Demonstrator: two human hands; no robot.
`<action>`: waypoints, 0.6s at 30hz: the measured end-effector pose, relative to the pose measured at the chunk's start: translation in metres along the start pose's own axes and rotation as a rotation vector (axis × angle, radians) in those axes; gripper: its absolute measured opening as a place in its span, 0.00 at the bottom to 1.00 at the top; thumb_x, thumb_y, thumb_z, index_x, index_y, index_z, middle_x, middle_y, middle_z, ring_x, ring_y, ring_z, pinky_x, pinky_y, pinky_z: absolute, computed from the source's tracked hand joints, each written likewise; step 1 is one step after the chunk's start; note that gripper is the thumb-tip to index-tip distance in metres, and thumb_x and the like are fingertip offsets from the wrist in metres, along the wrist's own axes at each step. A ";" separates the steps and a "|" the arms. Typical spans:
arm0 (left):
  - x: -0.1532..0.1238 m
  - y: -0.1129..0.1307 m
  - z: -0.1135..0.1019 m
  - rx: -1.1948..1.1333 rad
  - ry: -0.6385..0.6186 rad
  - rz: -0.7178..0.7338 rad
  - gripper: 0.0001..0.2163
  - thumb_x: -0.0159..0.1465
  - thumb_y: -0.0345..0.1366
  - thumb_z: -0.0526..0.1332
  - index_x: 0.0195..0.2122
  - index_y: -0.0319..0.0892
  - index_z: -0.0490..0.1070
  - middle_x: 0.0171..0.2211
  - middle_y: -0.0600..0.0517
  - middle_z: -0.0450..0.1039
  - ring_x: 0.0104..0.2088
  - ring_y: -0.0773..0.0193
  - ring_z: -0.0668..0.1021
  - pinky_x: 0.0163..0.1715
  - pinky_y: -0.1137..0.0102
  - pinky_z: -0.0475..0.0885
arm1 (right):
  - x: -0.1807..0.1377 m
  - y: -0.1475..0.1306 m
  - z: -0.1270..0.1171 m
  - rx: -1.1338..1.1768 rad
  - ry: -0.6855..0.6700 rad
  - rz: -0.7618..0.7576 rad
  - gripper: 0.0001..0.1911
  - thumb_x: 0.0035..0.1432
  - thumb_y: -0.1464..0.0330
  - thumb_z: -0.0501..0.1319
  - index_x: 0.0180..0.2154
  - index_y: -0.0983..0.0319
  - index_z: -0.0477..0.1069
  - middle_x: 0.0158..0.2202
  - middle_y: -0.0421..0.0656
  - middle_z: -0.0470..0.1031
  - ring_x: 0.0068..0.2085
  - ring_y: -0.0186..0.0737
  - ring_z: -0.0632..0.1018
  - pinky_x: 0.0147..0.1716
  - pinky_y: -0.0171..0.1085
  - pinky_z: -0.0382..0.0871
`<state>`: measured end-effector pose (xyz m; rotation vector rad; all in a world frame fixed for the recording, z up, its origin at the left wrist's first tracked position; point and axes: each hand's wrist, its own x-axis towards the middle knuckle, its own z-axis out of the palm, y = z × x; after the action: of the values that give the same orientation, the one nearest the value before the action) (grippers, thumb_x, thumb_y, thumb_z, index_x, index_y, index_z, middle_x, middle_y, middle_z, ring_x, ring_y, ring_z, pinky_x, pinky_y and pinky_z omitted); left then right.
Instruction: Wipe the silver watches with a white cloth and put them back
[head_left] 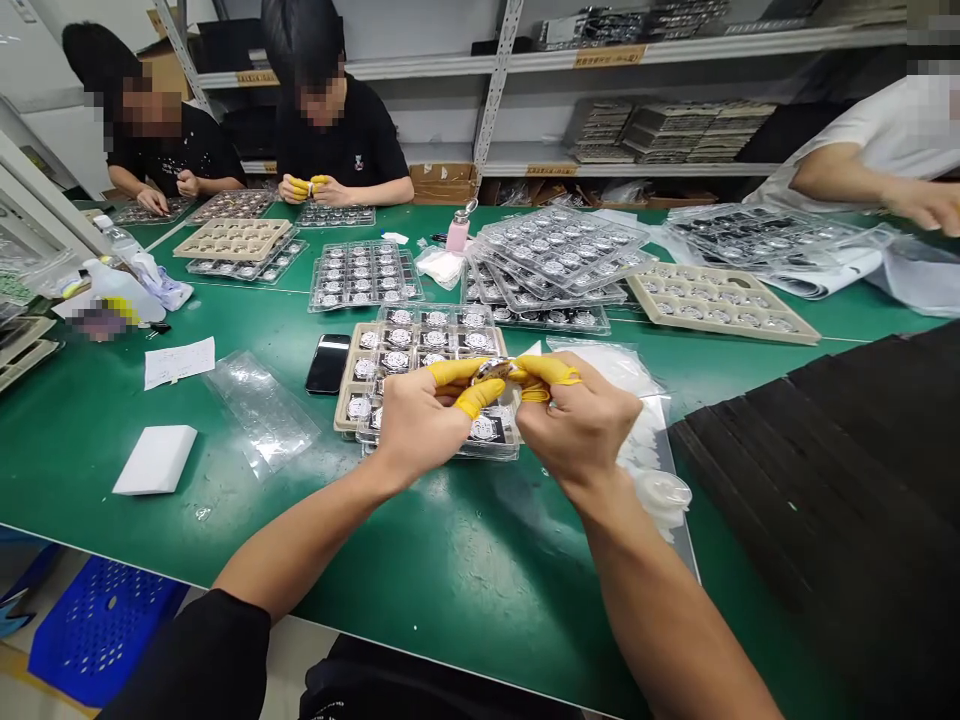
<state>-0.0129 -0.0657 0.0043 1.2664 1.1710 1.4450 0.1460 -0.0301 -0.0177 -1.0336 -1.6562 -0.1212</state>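
My left hand (420, 425) and my right hand (577, 420) meet above the stacked trays, both wearing yellow finger cots. Pinched between their fingertips is a small round metal part (491, 372), partly hidden by the fingers. Just below my hands lies a clear blister tray (435, 318) of round silver-and-black discs, on top of a beige tray (346, 400). A white plastic bag (619, 368) lies under my right hand's side. A black smartphone (327, 364) rests left of the trays.
Several stacked blister trays (562, 250) and a beige tray (720, 303) cover the green workbench (465, 590). A clear plastic sleeve (259, 412), white foam block (155, 460) and paper note (178, 362) lie left. Black foam sheets (825, 470) fill the right. Co-workers sit across; shelves stand behind.
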 end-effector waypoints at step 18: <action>0.019 0.017 -0.006 -0.462 0.033 -0.543 0.09 0.61 0.17 0.65 0.40 0.33 0.74 0.34 0.48 0.82 0.30 0.65 0.85 0.42 0.64 0.84 | 0.019 0.014 -0.009 0.675 -0.169 0.704 0.25 0.43 0.46 0.77 0.37 0.54 0.84 0.40 0.43 0.84 0.43 0.45 0.83 0.46 0.45 0.80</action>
<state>-0.0212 -0.0510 0.0240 0.5519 1.0183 1.2251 0.1621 -0.0158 -0.0048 -1.0363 -1.2363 0.9444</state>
